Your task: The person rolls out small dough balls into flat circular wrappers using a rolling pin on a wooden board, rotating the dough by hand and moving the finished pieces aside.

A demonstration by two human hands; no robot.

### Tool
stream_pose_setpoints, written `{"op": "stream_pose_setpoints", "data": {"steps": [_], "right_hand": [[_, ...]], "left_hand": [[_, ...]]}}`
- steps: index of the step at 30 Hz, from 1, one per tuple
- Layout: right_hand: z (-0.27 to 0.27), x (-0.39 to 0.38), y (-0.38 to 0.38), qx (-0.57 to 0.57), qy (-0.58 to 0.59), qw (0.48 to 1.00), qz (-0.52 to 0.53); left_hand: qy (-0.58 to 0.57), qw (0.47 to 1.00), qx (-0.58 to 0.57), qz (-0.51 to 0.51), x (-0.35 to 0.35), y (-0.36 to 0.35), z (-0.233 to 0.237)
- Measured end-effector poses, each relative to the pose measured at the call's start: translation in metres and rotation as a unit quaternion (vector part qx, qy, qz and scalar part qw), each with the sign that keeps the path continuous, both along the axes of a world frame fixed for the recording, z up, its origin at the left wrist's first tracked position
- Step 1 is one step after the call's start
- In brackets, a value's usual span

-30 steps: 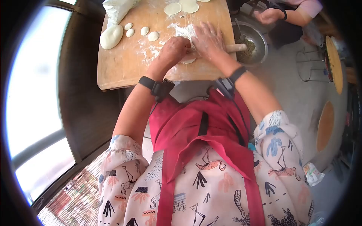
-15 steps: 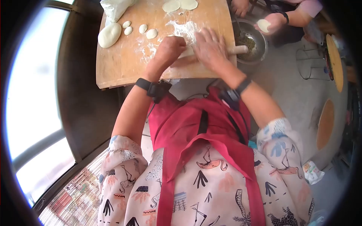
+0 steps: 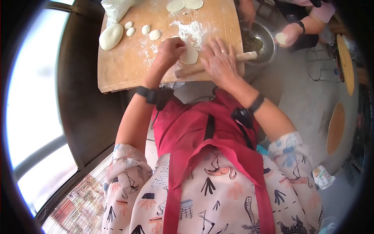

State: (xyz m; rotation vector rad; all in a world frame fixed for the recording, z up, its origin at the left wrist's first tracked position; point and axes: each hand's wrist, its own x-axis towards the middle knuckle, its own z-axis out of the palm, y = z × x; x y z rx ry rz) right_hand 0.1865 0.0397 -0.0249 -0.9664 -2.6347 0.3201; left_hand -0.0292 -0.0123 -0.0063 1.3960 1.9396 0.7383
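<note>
My left hand (image 3: 170,51) is closed in a pinch at the left edge of a thin round dough wrapper (image 3: 189,56) on the wooden board. My right hand (image 3: 221,63) lies flat over a wooden rolling pin (image 3: 191,70), its fingers stretched out and a little apart. The pin lies slantwise on the near side of the wrapper, and its far end (image 3: 247,56) juts past the board's right edge. White flour (image 3: 191,32) is scattered beyond the wrapper. To the left sit several small dough pieces (image 3: 155,34) and a larger dough lump (image 3: 111,37).
Two rolled wrappers (image 3: 193,4) lie at the far side of the wooden board (image 3: 117,72), near a plastic bag (image 3: 115,11). At right, a metal bowl (image 3: 269,41) holds greenish filling. Another person's hand (image 3: 292,34) there holds a wrapper (image 3: 281,38). A round stool (image 3: 336,128) stands farther right.
The rolling pin has come back toward me under my right hand, leaving the wrapper uncovered. My left hand has shifted slightly left. The other person's hand with the wrapper has moved slightly right and down.
</note>
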Motion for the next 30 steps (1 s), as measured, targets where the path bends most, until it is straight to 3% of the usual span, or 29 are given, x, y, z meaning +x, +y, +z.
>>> {"op": "stream_pose_setpoints", "data": {"steps": [1, 3, 5, 7, 10, 13, 15, 17, 19, 20, 23, 25, 27, 28, 29, 30], "right_hand": [[0.0, 0.009, -0.008, 0.0, -0.003, 1.0, 0.018], [-0.005, 0.0, 0.005, 0.006, 0.003, 1.0, 0.021], [-0.008, -0.033, 0.031, 0.019, 0.039, 0.999, -0.024], [-0.006, -0.05, 0.049, 0.011, 0.032, 0.999, -0.031], [-0.007, -0.043, 0.045, 0.009, 0.032, 0.999, -0.014], [0.002, -0.003, -0.001, -0.006, -0.023, 1.0, 0.006], [-0.003, 0.005, -0.005, 0.008, -0.013, 1.0, 0.014], [-0.003, -0.015, 0.015, 0.027, 0.011, 1.0, 0.004], [-0.009, -0.048, 0.045, 0.036, 0.027, 0.999, -0.01], [-0.008, -0.055, 0.053, 0.046, 0.036, 0.998, -0.029], [-0.007, -0.051, 0.047, 0.029, 0.042, 0.998, -0.023], [-0.006, -0.022, 0.013, 0.031, 0.024, 0.999, -0.009], [-0.006, -0.007, 0.0, 0.027, 0.008, 1.0, -0.004], [-0.006, -0.003, -0.003, 0.024, 0.012, 1.0, 0.008], [-0.003, 0.001, -0.005, 0.022, 0.017, 0.999, 0.017], [-0.004, -0.012, 0.007, 0.021, 0.012, 1.0, 0.007]], "left_hand": [[-0.128, 0.989, -0.039, 0.068, -0.003, -0.007, -0.002], [-0.171, 0.983, -0.043, 0.049, -0.001, -0.012, 0.002], [0.09, 0.995, 0.012, -0.044, 0.011, -0.006, 0.015], [0.151, 0.981, 0.088, -0.079, 0.016, 0.007, 0.006], [0.22, 0.96, 0.108, -0.132, 0.012, 0.013, 0.001], [0.051, 0.998, 0.038, 0.006, 0.002, -0.002, 0.0], [-0.157, 0.985, -0.038, 0.064, -0.007, -0.013, 0.0], [-0.141, 0.989, -0.032, 0.024, -0.005, -0.012, 0.0], [0.137, 0.989, 0.009, -0.046, 0.013, -0.004, 0.017], [0.128, 0.988, 0.074, -0.05, 0.013, 0.001, 0.008], [0.222, 0.97, 0.039, -0.088, 0.016, 0.013, 0.006], [0.161, 0.984, 0.04, -0.062, 0.007, 0.006, 0.003], [-0.083, 0.993, -0.029, 0.073, 0.001, -0.005, 0.005], [-0.168, 0.983, -0.017, 0.074, -0.004, -0.012, -0.001], [-0.168, 0.983, -0.023, 0.07, -0.002, -0.014, -0.004], [-0.093, 0.995, -0.02, 0.03, 0.002, -0.013, 0.004]]}}
